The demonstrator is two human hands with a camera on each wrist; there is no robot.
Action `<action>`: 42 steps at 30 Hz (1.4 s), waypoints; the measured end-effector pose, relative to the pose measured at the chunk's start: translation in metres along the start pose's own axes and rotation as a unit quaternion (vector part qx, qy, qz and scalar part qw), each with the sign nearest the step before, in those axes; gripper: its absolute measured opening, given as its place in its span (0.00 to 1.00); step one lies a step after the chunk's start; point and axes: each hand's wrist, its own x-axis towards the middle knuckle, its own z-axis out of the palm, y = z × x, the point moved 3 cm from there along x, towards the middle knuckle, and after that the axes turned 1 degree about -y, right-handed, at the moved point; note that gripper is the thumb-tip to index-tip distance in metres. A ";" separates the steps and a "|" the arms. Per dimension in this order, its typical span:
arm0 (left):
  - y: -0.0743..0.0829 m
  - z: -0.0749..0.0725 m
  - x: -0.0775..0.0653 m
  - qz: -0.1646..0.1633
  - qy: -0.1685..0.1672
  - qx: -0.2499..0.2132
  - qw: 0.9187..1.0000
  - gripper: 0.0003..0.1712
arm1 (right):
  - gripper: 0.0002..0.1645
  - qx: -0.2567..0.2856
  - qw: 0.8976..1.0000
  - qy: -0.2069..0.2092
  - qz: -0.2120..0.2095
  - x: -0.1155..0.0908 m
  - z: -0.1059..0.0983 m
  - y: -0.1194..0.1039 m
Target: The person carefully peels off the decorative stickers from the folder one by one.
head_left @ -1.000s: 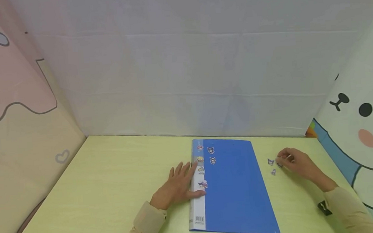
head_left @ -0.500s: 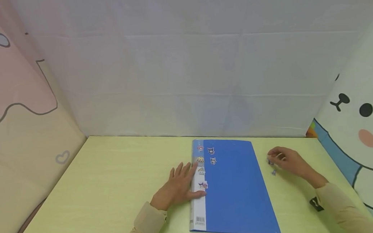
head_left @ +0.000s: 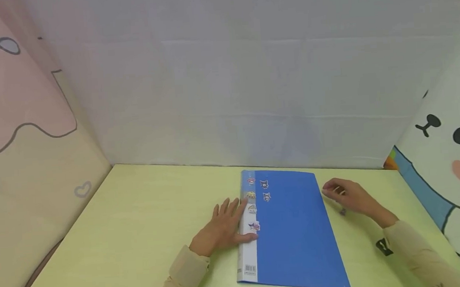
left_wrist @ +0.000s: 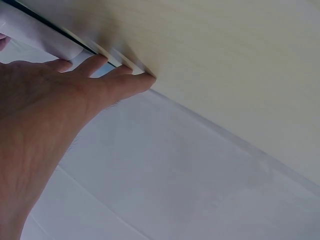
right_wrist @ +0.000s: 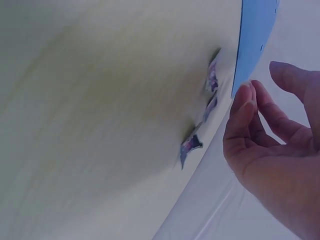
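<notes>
A blue folder point(head_left: 296, 232) lies on the table. Several cartoon stickers point(head_left: 253, 226) run down its pale spine strip, and two character stickers point(head_left: 266, 197) sit near the top of the cover. My left hand point(head_left: 222, 230) rests with spread fingers on the spine. My right hand point(head_left: 347, 195) hovers just off the folder's right edge, thumb and fingertips together. A small pale edge shows at these fingertips point(right_wrist: 245, 92), apparently a sticker, mostly hidden. Three loose purple stickers point(right_wrist: 191, 144) lie on the table in the right wrist view; the head view shows only one point(head_left: 342, 212).
A small black object point(head_left: 383, 247) lies by the right sleeve. The pale yellow table point(head_left: 159, 219) meets a white sheet point(head_left: 210, 96) at the back. Printed cloths hang on both sides.
My right hand has moved left from the loose stickers towards the folder's right edge. The left hand stays on the spine. The head view has shifted slightly.
</notes>
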 end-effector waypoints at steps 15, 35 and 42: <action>0.000 -0.002 0.000 0.000 -0.004 -0.007 1.000 0.59 | 0.08 0.025 0.999 -0.027 -0.020 0.020 0.008 -0.017; -0.001 -0.001 0.001 -0.001 -0.002 -0.012 1.000 0.60 | 0.08 0.052 0.997 -0.040 -0.051 0.046 0.028 -0.042; 0.000 -0.002 0.001 0.000 -0.002 -0.011 1.000 0.60 | 0.09 0.059 0.995 -0.046 -0.062 0.052 0.036 -0.049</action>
